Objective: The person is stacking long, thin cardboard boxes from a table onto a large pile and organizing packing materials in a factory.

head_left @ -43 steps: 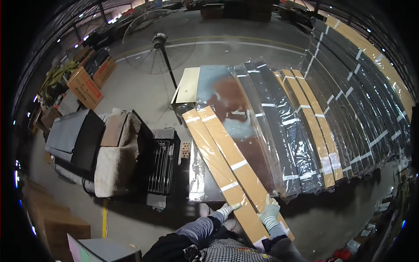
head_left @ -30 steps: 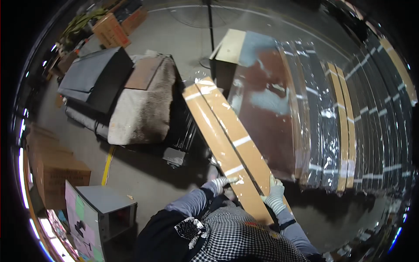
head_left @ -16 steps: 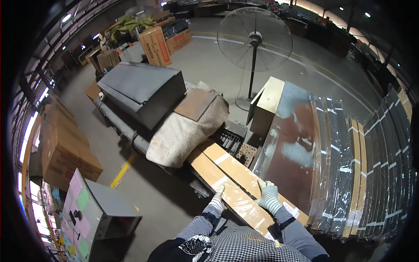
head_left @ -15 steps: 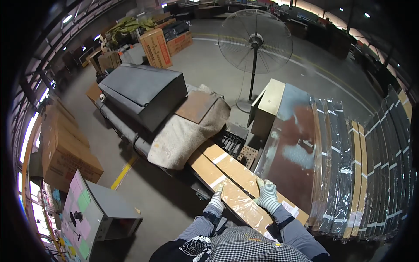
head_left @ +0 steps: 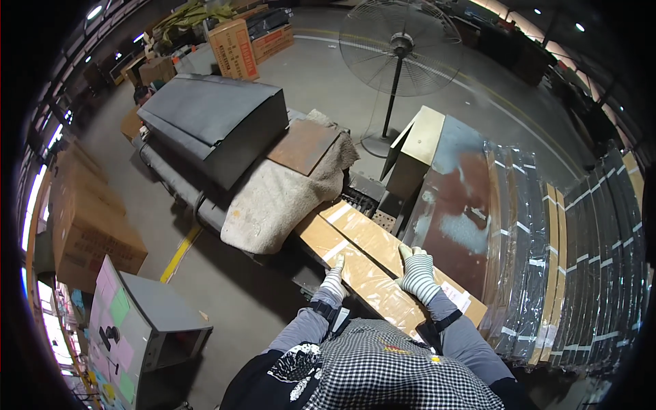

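Observation:
Two long flat cardboard packages in clear film lie side by side, a left package [head_left: 372, 281] and a right package [head_left: 376, 236]. Their far ends pass under a pale, thick cloth [head_left: 263, 205] draped over a dark machine [head_left: 212, 130]. My left hand [head_left: 333, 283], in a striped glove, grips the outer edge of the left package near a white tape strip. Gloved the same way, my right hand [head_left: 418, 276] is closed on the right package, its thumb near the gap between the two. The undersides of both hands are hidden.
A stained metal table [head_left: 454, 225] stands to the right, beside upright film-wrapped panels [head_left: 581, 266]. Beyond is a pedestal fan [head_left: 400, 48]. A grey cabinet [head_left: 160, 307] with coloured papers and a large carton [head_left: 96, 225] stand at left.
Both packages have slid a little farther under the cloth, with my hands moving forward along with them. The whole view has shifted slightly as my head moved.

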Available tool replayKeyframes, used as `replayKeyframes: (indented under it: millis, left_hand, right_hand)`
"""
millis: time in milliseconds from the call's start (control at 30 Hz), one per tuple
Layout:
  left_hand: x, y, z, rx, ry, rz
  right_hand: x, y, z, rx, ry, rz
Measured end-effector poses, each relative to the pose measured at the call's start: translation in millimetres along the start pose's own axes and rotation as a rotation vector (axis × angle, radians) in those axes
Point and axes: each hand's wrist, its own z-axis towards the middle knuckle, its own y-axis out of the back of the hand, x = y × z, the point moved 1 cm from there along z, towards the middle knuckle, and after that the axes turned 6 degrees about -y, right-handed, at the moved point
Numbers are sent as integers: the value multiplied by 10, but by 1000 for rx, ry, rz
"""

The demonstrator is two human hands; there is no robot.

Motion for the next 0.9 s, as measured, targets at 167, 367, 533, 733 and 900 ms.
replayKeyframes:
  millis: [167, 367, 533, 733, 900]
  left_hand:
    - [-30, 76, -107, -123, -33, -84]
    - [-495, -868, -1036, -50, -108, -122]
    - [-894, -861, -876, -112, -1, -209]
    - [-1117, -493, -356, -46, -359, 140]
    - [-797, -252, 67, -102, -183, 147]
  right_hand:
    - [115, -46, 104, 42, 33, 15]
    - [-102, -177, 271, -83, 81, 88]
    - [138, 57, 740, 26, 115, 41]
    - [448, 200, 1047, -319, 166, 385]
    - [579, 72, 386, -397, 296, 519]
